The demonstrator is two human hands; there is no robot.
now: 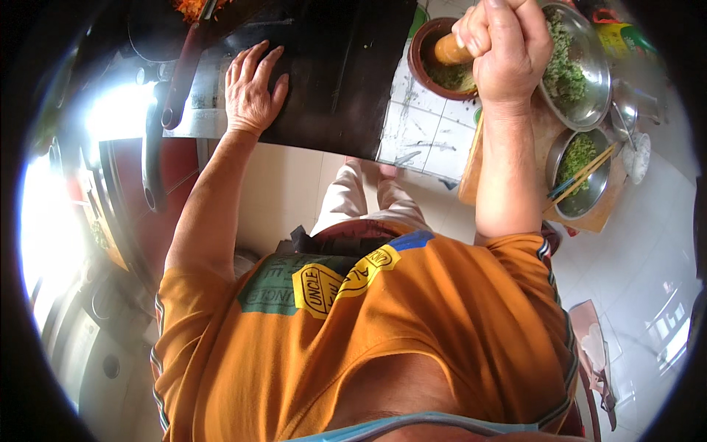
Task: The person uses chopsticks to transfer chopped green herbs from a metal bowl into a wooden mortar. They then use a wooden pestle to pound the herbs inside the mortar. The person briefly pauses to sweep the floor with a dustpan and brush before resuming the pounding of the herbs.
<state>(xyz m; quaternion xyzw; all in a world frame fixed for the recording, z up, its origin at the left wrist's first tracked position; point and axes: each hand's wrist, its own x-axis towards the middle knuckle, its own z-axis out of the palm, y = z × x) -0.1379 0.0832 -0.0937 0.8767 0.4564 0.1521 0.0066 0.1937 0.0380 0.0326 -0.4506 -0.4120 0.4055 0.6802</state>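
Note:
My right hand [511,55] is wrapped around a wooden pestle [450,51], which leans into a brown mortar [417,69]. Mashed greenish and pale bits [458,80] show inside the mortar, partly hidden by my fist. The mortar stands on a white tiled counter [414,132]. Palm down, with fingers spread and nothing in them, my left hand [254,94] rests at the edge of the black stovetop [326,72].
A brown-handled pan [182,83] with shredded orange food [190,8] is at upper left; a dark handle [152,154] juts out below. At right, a wooden board [472,160] carries steel bowls [602,77] of chopped greens; chopsticks [585,177] cross the smaller bowl [582,207].

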